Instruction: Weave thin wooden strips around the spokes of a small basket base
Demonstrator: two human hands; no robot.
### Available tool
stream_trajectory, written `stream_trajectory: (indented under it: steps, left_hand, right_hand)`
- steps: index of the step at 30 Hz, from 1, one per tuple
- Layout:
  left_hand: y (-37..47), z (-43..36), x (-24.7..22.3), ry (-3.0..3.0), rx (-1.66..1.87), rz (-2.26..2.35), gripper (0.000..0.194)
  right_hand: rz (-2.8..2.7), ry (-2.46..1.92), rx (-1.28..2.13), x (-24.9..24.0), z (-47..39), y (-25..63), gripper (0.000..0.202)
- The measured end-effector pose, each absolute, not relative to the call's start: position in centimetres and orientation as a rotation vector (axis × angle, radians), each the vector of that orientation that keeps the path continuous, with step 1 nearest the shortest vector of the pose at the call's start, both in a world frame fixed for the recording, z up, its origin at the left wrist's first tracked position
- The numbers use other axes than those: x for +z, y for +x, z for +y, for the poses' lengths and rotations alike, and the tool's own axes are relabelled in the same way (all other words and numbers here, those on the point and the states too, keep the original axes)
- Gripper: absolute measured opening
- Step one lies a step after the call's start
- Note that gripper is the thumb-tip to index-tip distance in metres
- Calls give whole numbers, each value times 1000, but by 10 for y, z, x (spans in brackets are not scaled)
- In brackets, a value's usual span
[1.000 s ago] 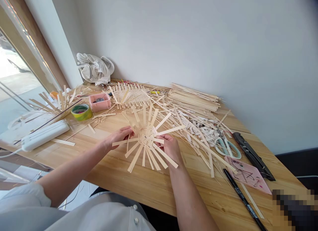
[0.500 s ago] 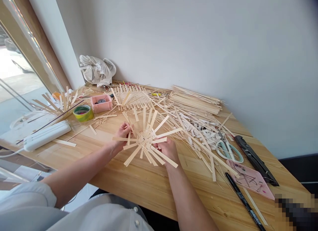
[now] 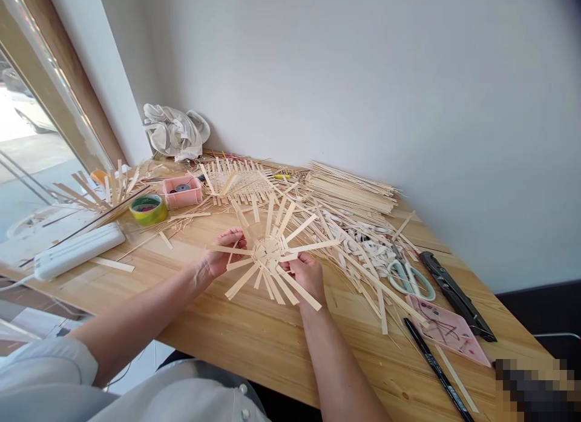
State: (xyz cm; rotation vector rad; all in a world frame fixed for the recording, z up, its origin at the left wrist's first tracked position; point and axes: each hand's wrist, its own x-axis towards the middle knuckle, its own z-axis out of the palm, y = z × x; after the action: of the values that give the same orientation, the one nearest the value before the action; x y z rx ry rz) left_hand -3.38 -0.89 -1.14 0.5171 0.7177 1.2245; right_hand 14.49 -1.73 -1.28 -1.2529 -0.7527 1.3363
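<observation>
A small woven piece of pale flat strips point(image 3: 267, 250) is held up above the wooden table, its strip ends fanning out all round like spokes. My left hand point(image 3: 224, 251) is at its left side, fingers bent and closed round the strips there. On the other side my right hand point(image 3: 306, 270) pinches the piece's lower right edge between thumb and fingers. Strips partly cover the fingertips of both hands.
Loose strips point(image 3: 351, 189) are piled behind. White-handled scissors point(image 3: 411, 280), a pink tray point(image 3: 449, 328), a black pen point(image 3: 436, 367) and a black cutter point(image 3: 456, 295) lie right. Green-yellow tape point(image 3: 148, 210), a pink box point(image 3: 183, 192) and a white power strip point(image 3: 79, 250) stand left.
The woven piece has turned and tilted slightly, showing more of its round centre. My left hand has shifted a little, with its fingers further behind the strips. The whole view has moved slightly.
</observation>
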Motion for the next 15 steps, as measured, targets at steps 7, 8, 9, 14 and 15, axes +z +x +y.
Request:
stream_trajectory:
  steps: [7, 8, 9, 14, 15]
  left_hand:
    - [-40, -8, -6, 727, 1187, 819, 19]
    - [-42, -7, -5, 806, 1189, 839, 20]
    - [-43, -6, -5, 877, 1194, 864, 20]
    - [-47, -9, -2, 1110, 1166, 908, 40]
    - [-47, -11, 0, 1138, 1152, 886, 45]
  right_hand:
    - [-709, -1167, 1384, -12, -18, 147, 14]
    - [-695, -1152, 1396, -13, -17, 148, 14]
    - [-683, -1137, 1408, -14, -16, 149, 13]
    - [-656, -1102, 1429, -17, -14, 148, 13]
    - [-654, -1105, 1420, -18, -14, 147, 13]
